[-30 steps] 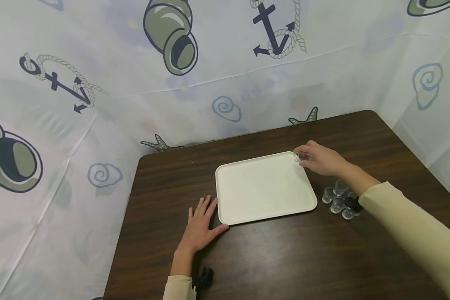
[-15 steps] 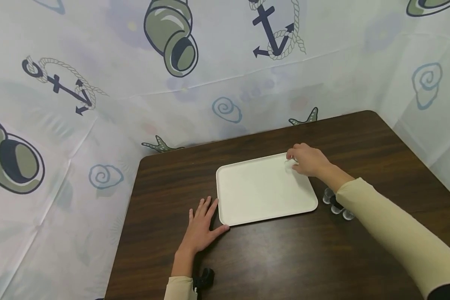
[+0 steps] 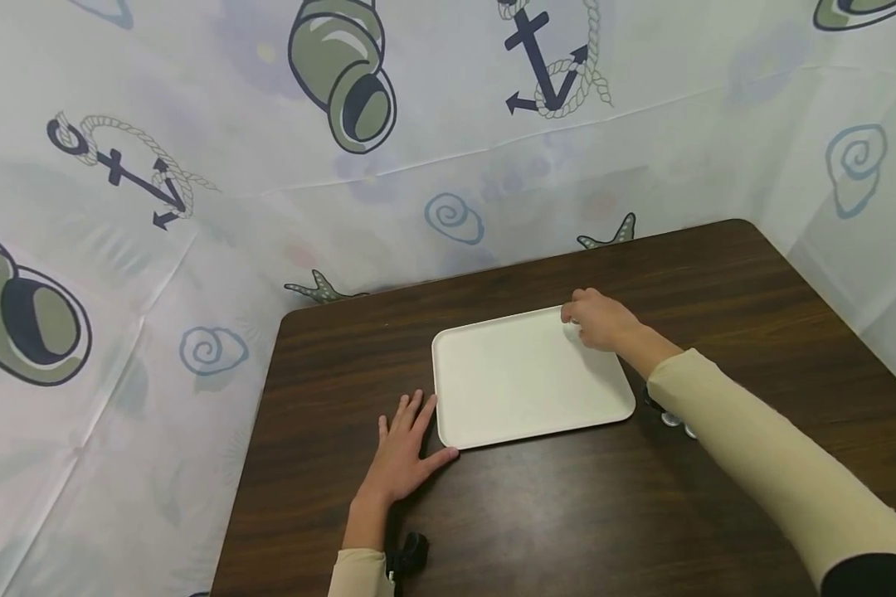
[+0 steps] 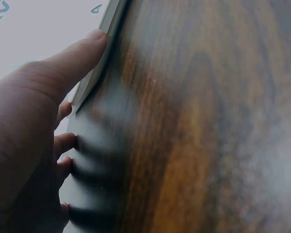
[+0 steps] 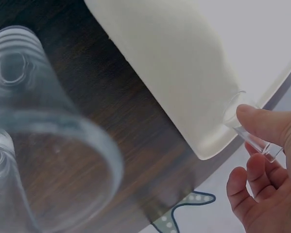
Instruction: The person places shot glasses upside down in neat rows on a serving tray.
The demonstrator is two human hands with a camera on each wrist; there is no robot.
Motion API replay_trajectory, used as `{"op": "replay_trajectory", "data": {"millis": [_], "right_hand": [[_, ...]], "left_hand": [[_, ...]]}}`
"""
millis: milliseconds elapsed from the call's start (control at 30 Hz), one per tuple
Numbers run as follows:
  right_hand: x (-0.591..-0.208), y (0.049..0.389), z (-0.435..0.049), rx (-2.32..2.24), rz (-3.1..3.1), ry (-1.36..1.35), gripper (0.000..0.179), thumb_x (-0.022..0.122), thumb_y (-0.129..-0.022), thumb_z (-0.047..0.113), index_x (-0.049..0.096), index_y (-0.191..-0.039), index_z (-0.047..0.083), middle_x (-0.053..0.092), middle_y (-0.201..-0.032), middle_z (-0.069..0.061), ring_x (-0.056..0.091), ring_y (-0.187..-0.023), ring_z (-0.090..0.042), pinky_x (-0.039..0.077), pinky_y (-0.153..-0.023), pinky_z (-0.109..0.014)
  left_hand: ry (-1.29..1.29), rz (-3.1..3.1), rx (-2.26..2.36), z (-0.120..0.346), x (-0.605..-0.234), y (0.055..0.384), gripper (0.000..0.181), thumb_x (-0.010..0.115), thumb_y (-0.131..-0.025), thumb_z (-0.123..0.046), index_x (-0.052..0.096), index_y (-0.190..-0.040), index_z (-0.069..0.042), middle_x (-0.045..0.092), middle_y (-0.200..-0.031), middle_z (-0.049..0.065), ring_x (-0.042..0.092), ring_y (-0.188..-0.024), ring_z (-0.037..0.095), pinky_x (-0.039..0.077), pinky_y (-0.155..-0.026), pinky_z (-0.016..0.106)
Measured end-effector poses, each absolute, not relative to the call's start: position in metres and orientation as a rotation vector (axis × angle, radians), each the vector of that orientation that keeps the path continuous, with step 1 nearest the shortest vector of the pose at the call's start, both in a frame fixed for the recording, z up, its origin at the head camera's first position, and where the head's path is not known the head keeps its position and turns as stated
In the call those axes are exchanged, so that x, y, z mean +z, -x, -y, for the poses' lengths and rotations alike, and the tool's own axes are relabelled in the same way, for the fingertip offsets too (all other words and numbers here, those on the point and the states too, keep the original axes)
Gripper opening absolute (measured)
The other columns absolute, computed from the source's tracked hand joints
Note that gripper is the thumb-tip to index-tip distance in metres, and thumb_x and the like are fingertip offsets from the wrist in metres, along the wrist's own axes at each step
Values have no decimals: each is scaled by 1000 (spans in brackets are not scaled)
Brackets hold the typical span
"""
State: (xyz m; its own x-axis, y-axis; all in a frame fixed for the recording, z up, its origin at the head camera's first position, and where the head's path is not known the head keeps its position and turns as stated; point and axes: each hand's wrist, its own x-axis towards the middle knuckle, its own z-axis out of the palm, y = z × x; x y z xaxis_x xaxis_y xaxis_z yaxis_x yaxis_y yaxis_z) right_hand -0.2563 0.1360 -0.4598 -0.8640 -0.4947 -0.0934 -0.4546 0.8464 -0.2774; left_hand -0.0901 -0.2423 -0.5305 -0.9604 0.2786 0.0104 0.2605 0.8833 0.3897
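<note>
A cream rectangular tray [image 3: 523, 385] lies on the dark wood table [image 3: 508, 514]. My left hand [image 3: 397, 466] rests at its near left corner, fingers straight and spread, with the thumb [image 4: 79, 58] against the tray's edge in the left wrist view. Over the tray's far right corner, my right hand [image 3: 603, 322] pinches a small clear shot glass [image 5: 250, 136] between thumb and fingers. That glass is tilted, its mouth toward the tray; the hand hides it in the head view. More clear shot glasses [image 3: 670, 419] stand right of the tray, mostly covered by my right forearm.
In the right wrist view, the shot glasses [image 5: 19, 63] loom close to the camera beside the tray. A printed cloth [image 3: 388, 215] with anchors and shells hangs behind and left of the table. A black wrist strap [image 3: 411, 553] sits by my left wrist.
My right hand has carried the shot glass leftward from the tray's right edge to over its far right corner. The forearm now covers more of the standing glasses. My left hand has stayed put.
</note>
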Motion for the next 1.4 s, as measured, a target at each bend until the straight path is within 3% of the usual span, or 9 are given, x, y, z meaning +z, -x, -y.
{"op": "replay_trajectory", "data": {"millis": [367, 833, 1033, 1233, 1400], "right_hand": [[-457, 252, -126, -353, -2836, 734, 37, 60, -85, -13, 70, -115, 6, 59, -106, -11, 56, -103, -30, 51, -79, -41], [-460, 257, -127, -293, -2827, 714, 42, 66, -85, -4, 67, -124, 9, 59, -110, -10, 59, -102, -27, 52, -77, -41], [-453, 260, -133, -299, -2798, 722, 52, 73, -85, 16, 59, -135, 11, 56, -123, -15, 58, -106, -31, 52, -77, -47], [-436, 256, -143, -446, -2743, 744, 63, 73, -87, 35, 52, -141, 10, 51, -130, -18, 54, -114, -35, 47, -87, -58], [-407, 254, -165, -572, -2708, 770, 67, 71, -89, 42, 49, -142, 8, 51, -129, -18, 53, -113, -36, 45, -88, -55]], "left_hand": [[-422, -3017, 612, 243, -532, 89, 91, 55, -86, -71, 21, -158, -27, 18, -162, 9, 9, -149, 31, 4, -109, 70], [-409, -3005, 619, 240, -529, 89, 91, 56, -86, -70, 20, -158, -27, 18, -162, 8, 9, -149, 30, 4, -109, 70], [-414, -3019, 613, 239, -529, 91, 91, 57, -86, -69, 22, -158, -26, 19, -162, 10, 11, -149, 32, 6, -107, 72], [-411, -3016, 612, 240, -528, 89, 92, 58, -86, -68, 23, -158, -24, 20, -162, 11, 11, -149, 34, 6, -106, 73], [-429, -3017, 615, 241, -529, 90, 92, 57, -86, -69, 22, -158, -24, 19, -162, 12, 12, -148, 36, 6, -106, 74]]}}
